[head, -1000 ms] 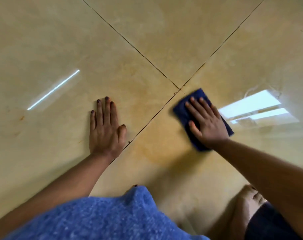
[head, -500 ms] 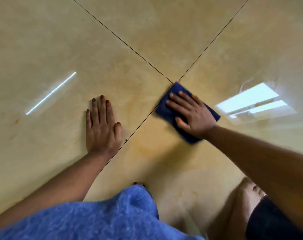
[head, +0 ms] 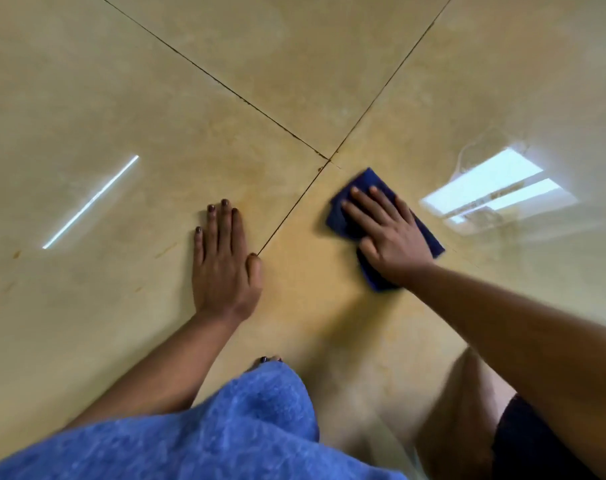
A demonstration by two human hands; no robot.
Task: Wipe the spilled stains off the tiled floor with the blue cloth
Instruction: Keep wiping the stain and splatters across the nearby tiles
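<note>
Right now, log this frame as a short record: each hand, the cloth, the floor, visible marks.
left hand: flat on the floor, fingers together, holding nothing
right hand: palm down, pressing on the blue cloth
blue cloth: folded, on the tile just right of the grout cross
tiled floor: glossy beige, with light reflections
marks: small brownish specks at far left

I see left hand [head: 225,268] flat, palm down, fingers together, arm straight. Right hand [head: 389,237] palm down, fingers spread, pressing flat on the cloth [head: 339,216], forearm reaching in from lower right.
</note>
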